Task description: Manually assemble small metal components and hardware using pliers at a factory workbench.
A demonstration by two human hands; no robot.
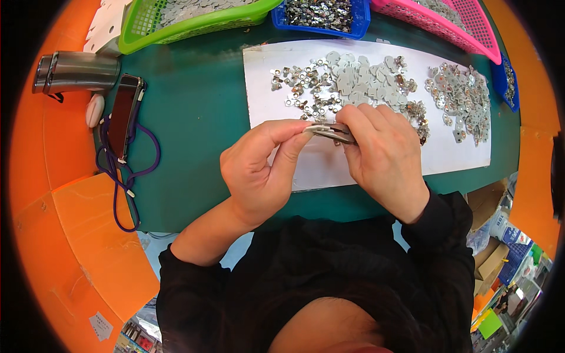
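My left hand (262, 162) is closed, thumb and forefinger pinching one end of some thin, flat grey pieces (322, 130). Their other end, which looks darker and metallic, sits between the fingers of my right hand (382, 153), also closed. How many pieces there are, and whether they are joined, I cannot tell. Both hands are raised over the near part of a white sheet (318, 170). Just beyond them lies a heap of flat grey plates (359, 79). Small shiny metal fittings (303, 82) are scattered left of the heap, and more metal parts (416, 115) lie by my right knuckles.
A separate pile of grey-and-silver parts (459, 97) lies on the sheet's right. Along the back stand a green basket (194, 30), a blue bin (321, 29) and a pink basket (435, 35). A phone (125, 115) with a purple cord and a steel mug (82, 72) are at the left.
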